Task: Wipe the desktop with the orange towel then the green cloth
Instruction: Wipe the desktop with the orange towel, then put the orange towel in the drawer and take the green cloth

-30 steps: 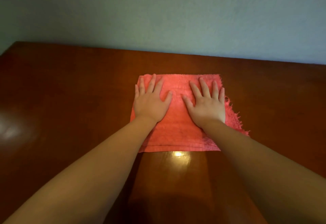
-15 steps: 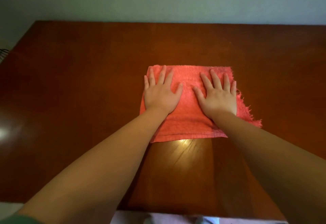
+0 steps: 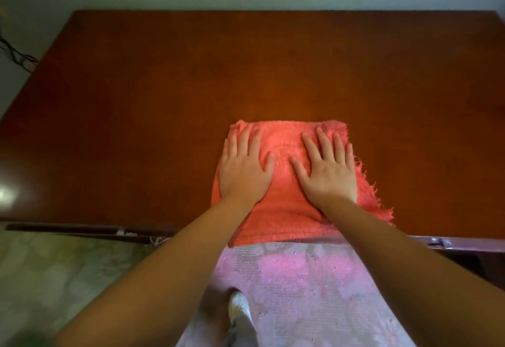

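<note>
Both hands, left hand (image 3: 243, 172) and right hand (image 3: 326, 174), lie open and flat on the orange towel (image 3: 284, 152) at the surface (image 3: 164, 100) near edge; even palm pressure should keep it from bunching.

Desktop (image 3: 246, 73): right far corner and right side cut by the frame edge; near edge covered mid-span by both forearms and the orange towel (image 3: 284, 152).

Towel: near hem overhangs the desk edge; the parts under the left hand (image 3: 243, 172) and right hand (image 3: 328, 174) are hidden, both palms pressed flat.

Dark cable (image 3: 16, 54) at far left, cut by the frame, too thin to identify.

Shoe (image 3: 239, 308) on the floor, blurred, leg cut by the bottom edge.

Both arms leave the frame at the bottom.
</note>
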`<state>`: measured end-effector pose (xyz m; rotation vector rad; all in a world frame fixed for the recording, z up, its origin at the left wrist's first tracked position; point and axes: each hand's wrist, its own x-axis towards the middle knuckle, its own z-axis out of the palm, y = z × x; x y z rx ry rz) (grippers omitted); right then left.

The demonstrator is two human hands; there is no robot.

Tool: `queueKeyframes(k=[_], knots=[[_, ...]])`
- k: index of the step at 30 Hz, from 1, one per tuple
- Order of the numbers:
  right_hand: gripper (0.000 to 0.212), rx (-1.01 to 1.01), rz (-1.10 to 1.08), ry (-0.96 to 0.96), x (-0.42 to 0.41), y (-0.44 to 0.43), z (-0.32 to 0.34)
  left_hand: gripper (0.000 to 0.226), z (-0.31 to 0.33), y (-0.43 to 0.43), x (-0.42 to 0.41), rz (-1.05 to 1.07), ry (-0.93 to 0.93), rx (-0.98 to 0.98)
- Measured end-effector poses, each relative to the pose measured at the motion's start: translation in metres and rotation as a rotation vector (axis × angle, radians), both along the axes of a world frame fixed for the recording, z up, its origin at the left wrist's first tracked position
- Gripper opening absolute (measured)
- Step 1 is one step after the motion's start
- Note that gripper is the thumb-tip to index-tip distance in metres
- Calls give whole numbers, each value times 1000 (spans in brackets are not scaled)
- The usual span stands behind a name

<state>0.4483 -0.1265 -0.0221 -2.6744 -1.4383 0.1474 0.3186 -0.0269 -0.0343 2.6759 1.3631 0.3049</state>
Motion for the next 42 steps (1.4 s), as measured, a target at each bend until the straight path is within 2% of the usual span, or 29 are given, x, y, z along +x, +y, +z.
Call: queueKeyframes(k=[6, 9, 14, 18, 22, 26, 29, 31, 33, 37, 40, 42], knots=[[77, -52, 62, 21, -39, -50, 1, 74, 1, -54, -38, 33, 112, -46], [78, -96, 93, 36, -61, -56, 2, 67, 1, -60, -62, 88, 174, -83], [66, -145, 284, 132, -104, -37, 11, 68, 11, -45, -116, 224, 301, -145], [71, -148, 395, 134, -122, -43, 22, 59, 15, -59, -140, 291, 140, -78], [60, -117, 458, 144, -119, -53, 39, 32, 27, -70, -140, 296, 144, -48], [41, -178, 430, 215, -125, -56, 50, 24, 30, -77, -153, 248, 215, -202], [40, -252, 454, 212, -137, -61, 54, 26, 26, -90, -176, 216, 343, -223], [43, -247, 485, 223, -148, -64, 59, 24, 26, -92, -190, 287, 293, -285], [46, -220, 503, 238, -159, -63, 63, 21, 30, -86, -205, 348, 148, -407], [42, -216, 520, 242, -190, -48, 67, 35, 40, -59, -236, 304, 20, -608], [42, -224, 506, 259, -217, -27, 69, 56, 40, -25, -256, 308, 98, -722], [41, -236, 488, 257, -232, -12, 68, 59, 35, -4, -266, 284, 166, -742]])
